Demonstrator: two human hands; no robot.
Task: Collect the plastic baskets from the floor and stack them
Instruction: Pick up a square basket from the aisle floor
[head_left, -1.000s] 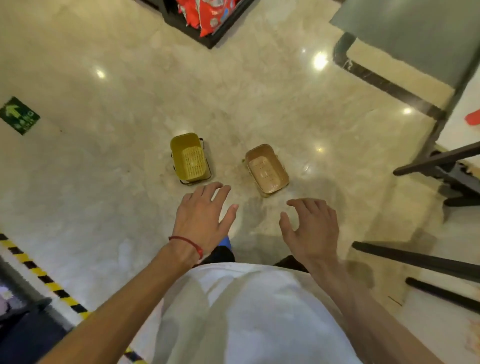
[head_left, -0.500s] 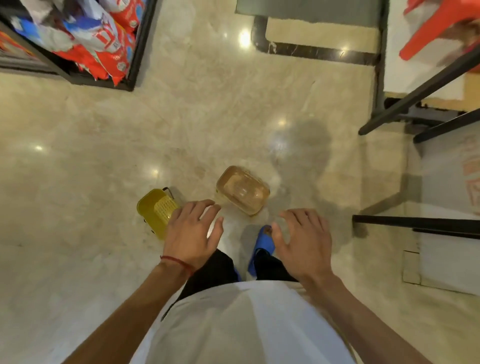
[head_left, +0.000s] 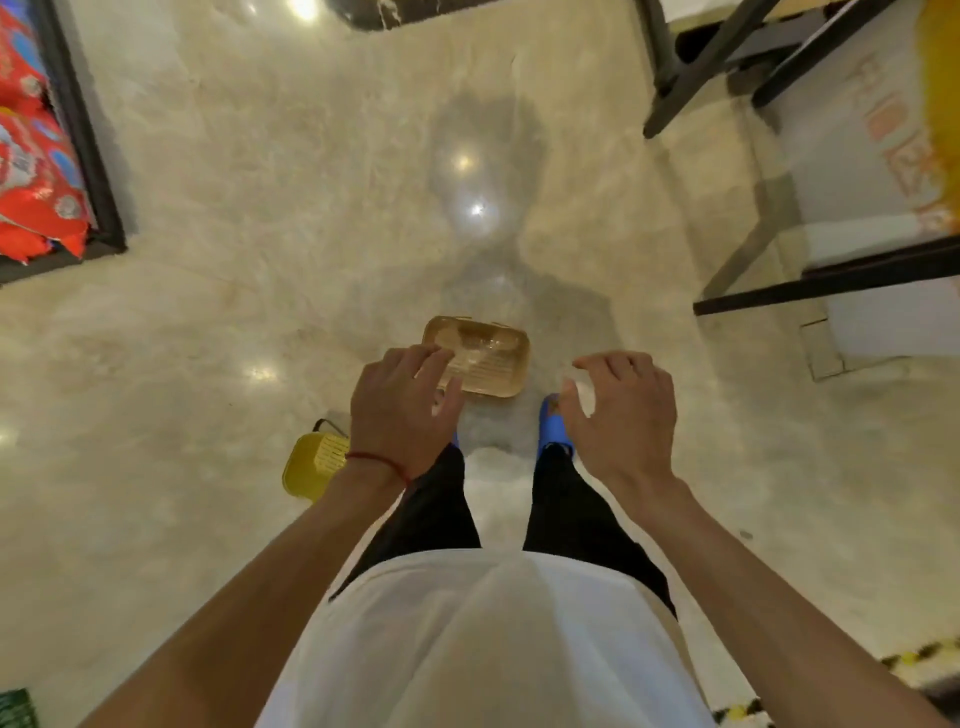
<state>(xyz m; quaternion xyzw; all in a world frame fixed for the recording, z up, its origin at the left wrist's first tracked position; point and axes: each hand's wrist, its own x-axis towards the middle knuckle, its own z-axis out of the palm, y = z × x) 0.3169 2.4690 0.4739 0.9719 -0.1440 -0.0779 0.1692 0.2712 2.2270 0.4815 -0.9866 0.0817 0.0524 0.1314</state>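
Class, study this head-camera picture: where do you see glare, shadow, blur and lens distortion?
Head view: white glare spots dot the polished floor; a grey shadow lies beyond the tan basket; the wide lens stretches both forearms toward the lower corners; the red packets at left are blurred.

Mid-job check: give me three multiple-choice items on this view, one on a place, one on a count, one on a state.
1. Against the tan basket, the yellow basket lies:
A. nested inside it
B. apart, to its left and nearer the person
C. upside down on top of it

2. Baskets in view on the floor:
A. one
B. two
C. four

3. The left hand and right hand:
A. both open, holding nothing
B. left grips a basket
C. right grips a basket

Key: B, bare floor shows between the two; B, only the yellow and the tan one show; A, both hands' fingers are spread and empty.
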